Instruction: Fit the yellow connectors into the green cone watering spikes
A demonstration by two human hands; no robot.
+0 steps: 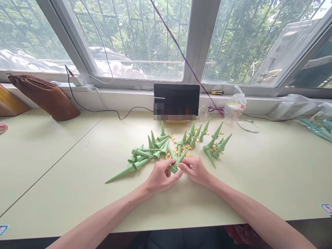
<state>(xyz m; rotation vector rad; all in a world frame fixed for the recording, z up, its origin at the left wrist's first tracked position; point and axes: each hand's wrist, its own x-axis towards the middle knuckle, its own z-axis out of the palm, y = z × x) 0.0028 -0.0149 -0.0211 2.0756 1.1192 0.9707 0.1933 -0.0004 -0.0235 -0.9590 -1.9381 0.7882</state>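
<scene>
My left hand (161,173) is closed round a green plastic cone-shaped spike (181,158), its tip pointing up and to the right. Beside it, my right hand (195,169) pinches a small yellow plastic piece (179,168) against the spike's side near its wide end. Just beyond my hands lies a pile of similar yellow pieces (188,156). Loose green spikes (142,163) lie heaped on the left, some with their wide open ends showing. To the right and behind, several spikes (220,148) stand tip-up, with yellow pieces sticking out of their sides.
A black screen (176,99) stands at the back of the pale table (85,193). A brown bag (49,98) leans at the back left. On the right are a cup in a plastic bag (234,108), a coiled white cable (248,126) and plastic packets (290,106).
</scene>
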